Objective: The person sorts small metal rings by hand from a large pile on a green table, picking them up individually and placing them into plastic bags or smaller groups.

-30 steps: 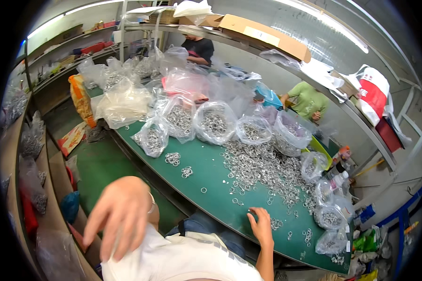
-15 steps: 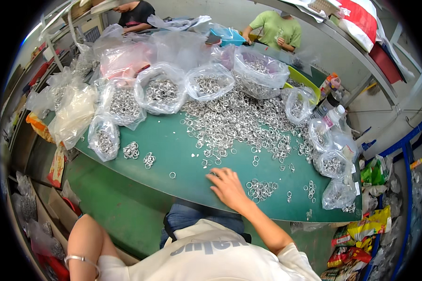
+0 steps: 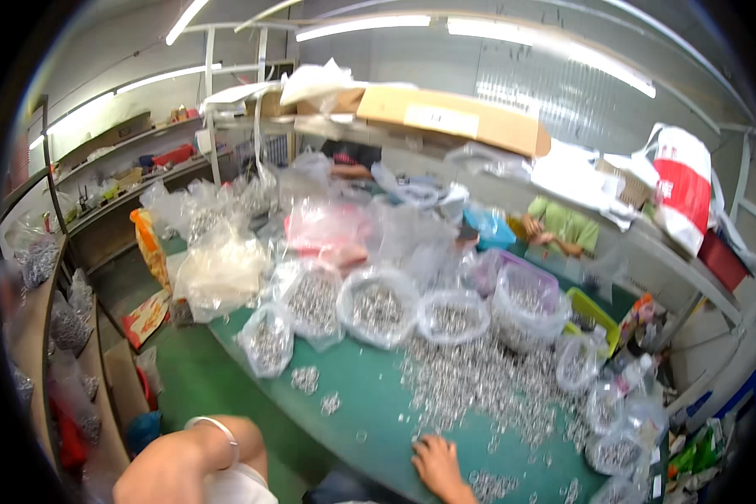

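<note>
On the green tabletop (image 3: 357,437), near its front edge, rests my right hand (image 3: 437,464), fingers apart and slightly bent, with no ring visible in it. Just beyond it spreads a large heap of silver metal rings (image 3: 470,382). A smaller pile of rings (image 3: 491,485) lies to its right, and a single ring (image 3: 361,436) to its left. My left arm is bent at the lower left, a pale bangle at the wrist. My left hand (image 3: 164,466) is blurred, close to the camera and away from the table; its fingers are hidden.
Open clear bags of rings (image 3: 377,307) line the far side, and more bags (image 3: 617,452) stand at the right. Two small ring piles (image 3: 305,380) lie on the left. A shelf holds a long cardboard box (image 3: 454,118). Across the table sits a person in green (image 3: 563,227).
The view has swung up and leftward, so the table sits lower and more shelving shows. My left hand has come into view. My right hand stays on the table near the heap.
</note>
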### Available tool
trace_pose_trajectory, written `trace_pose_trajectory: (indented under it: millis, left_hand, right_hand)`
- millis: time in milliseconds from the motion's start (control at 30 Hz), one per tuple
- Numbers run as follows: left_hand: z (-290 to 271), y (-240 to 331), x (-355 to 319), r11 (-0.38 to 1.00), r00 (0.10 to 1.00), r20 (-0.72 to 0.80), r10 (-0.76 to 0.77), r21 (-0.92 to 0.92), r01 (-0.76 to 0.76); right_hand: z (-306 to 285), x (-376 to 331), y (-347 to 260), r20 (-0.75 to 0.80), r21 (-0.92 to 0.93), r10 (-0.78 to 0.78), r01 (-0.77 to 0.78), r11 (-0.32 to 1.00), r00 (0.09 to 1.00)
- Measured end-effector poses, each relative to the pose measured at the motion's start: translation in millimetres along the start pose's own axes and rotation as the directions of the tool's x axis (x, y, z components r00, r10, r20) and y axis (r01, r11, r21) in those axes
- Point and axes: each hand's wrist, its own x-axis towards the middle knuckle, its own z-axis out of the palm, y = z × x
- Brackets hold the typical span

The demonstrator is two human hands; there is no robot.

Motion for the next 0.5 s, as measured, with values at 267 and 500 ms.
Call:
trace_pose_trajectory:
  millis: [267, 500]
  left_hand:
    - [-21, -124, -188, 0.609, -0.153, -0.832, -0.533, -0.502, 0.614]
    - [15, -185, -271, -0.246, -0.226, -0.807, -0.546, -0.103, 0.964]
  right_hand:
    - [31, 23, -1, -0.017, -0.082, 0.044, -0.046, 0.996, 0.999]
    - [-15, 20, 27, -0.093, -0.079, 0.324, -0.332, 0.94, 0.941]
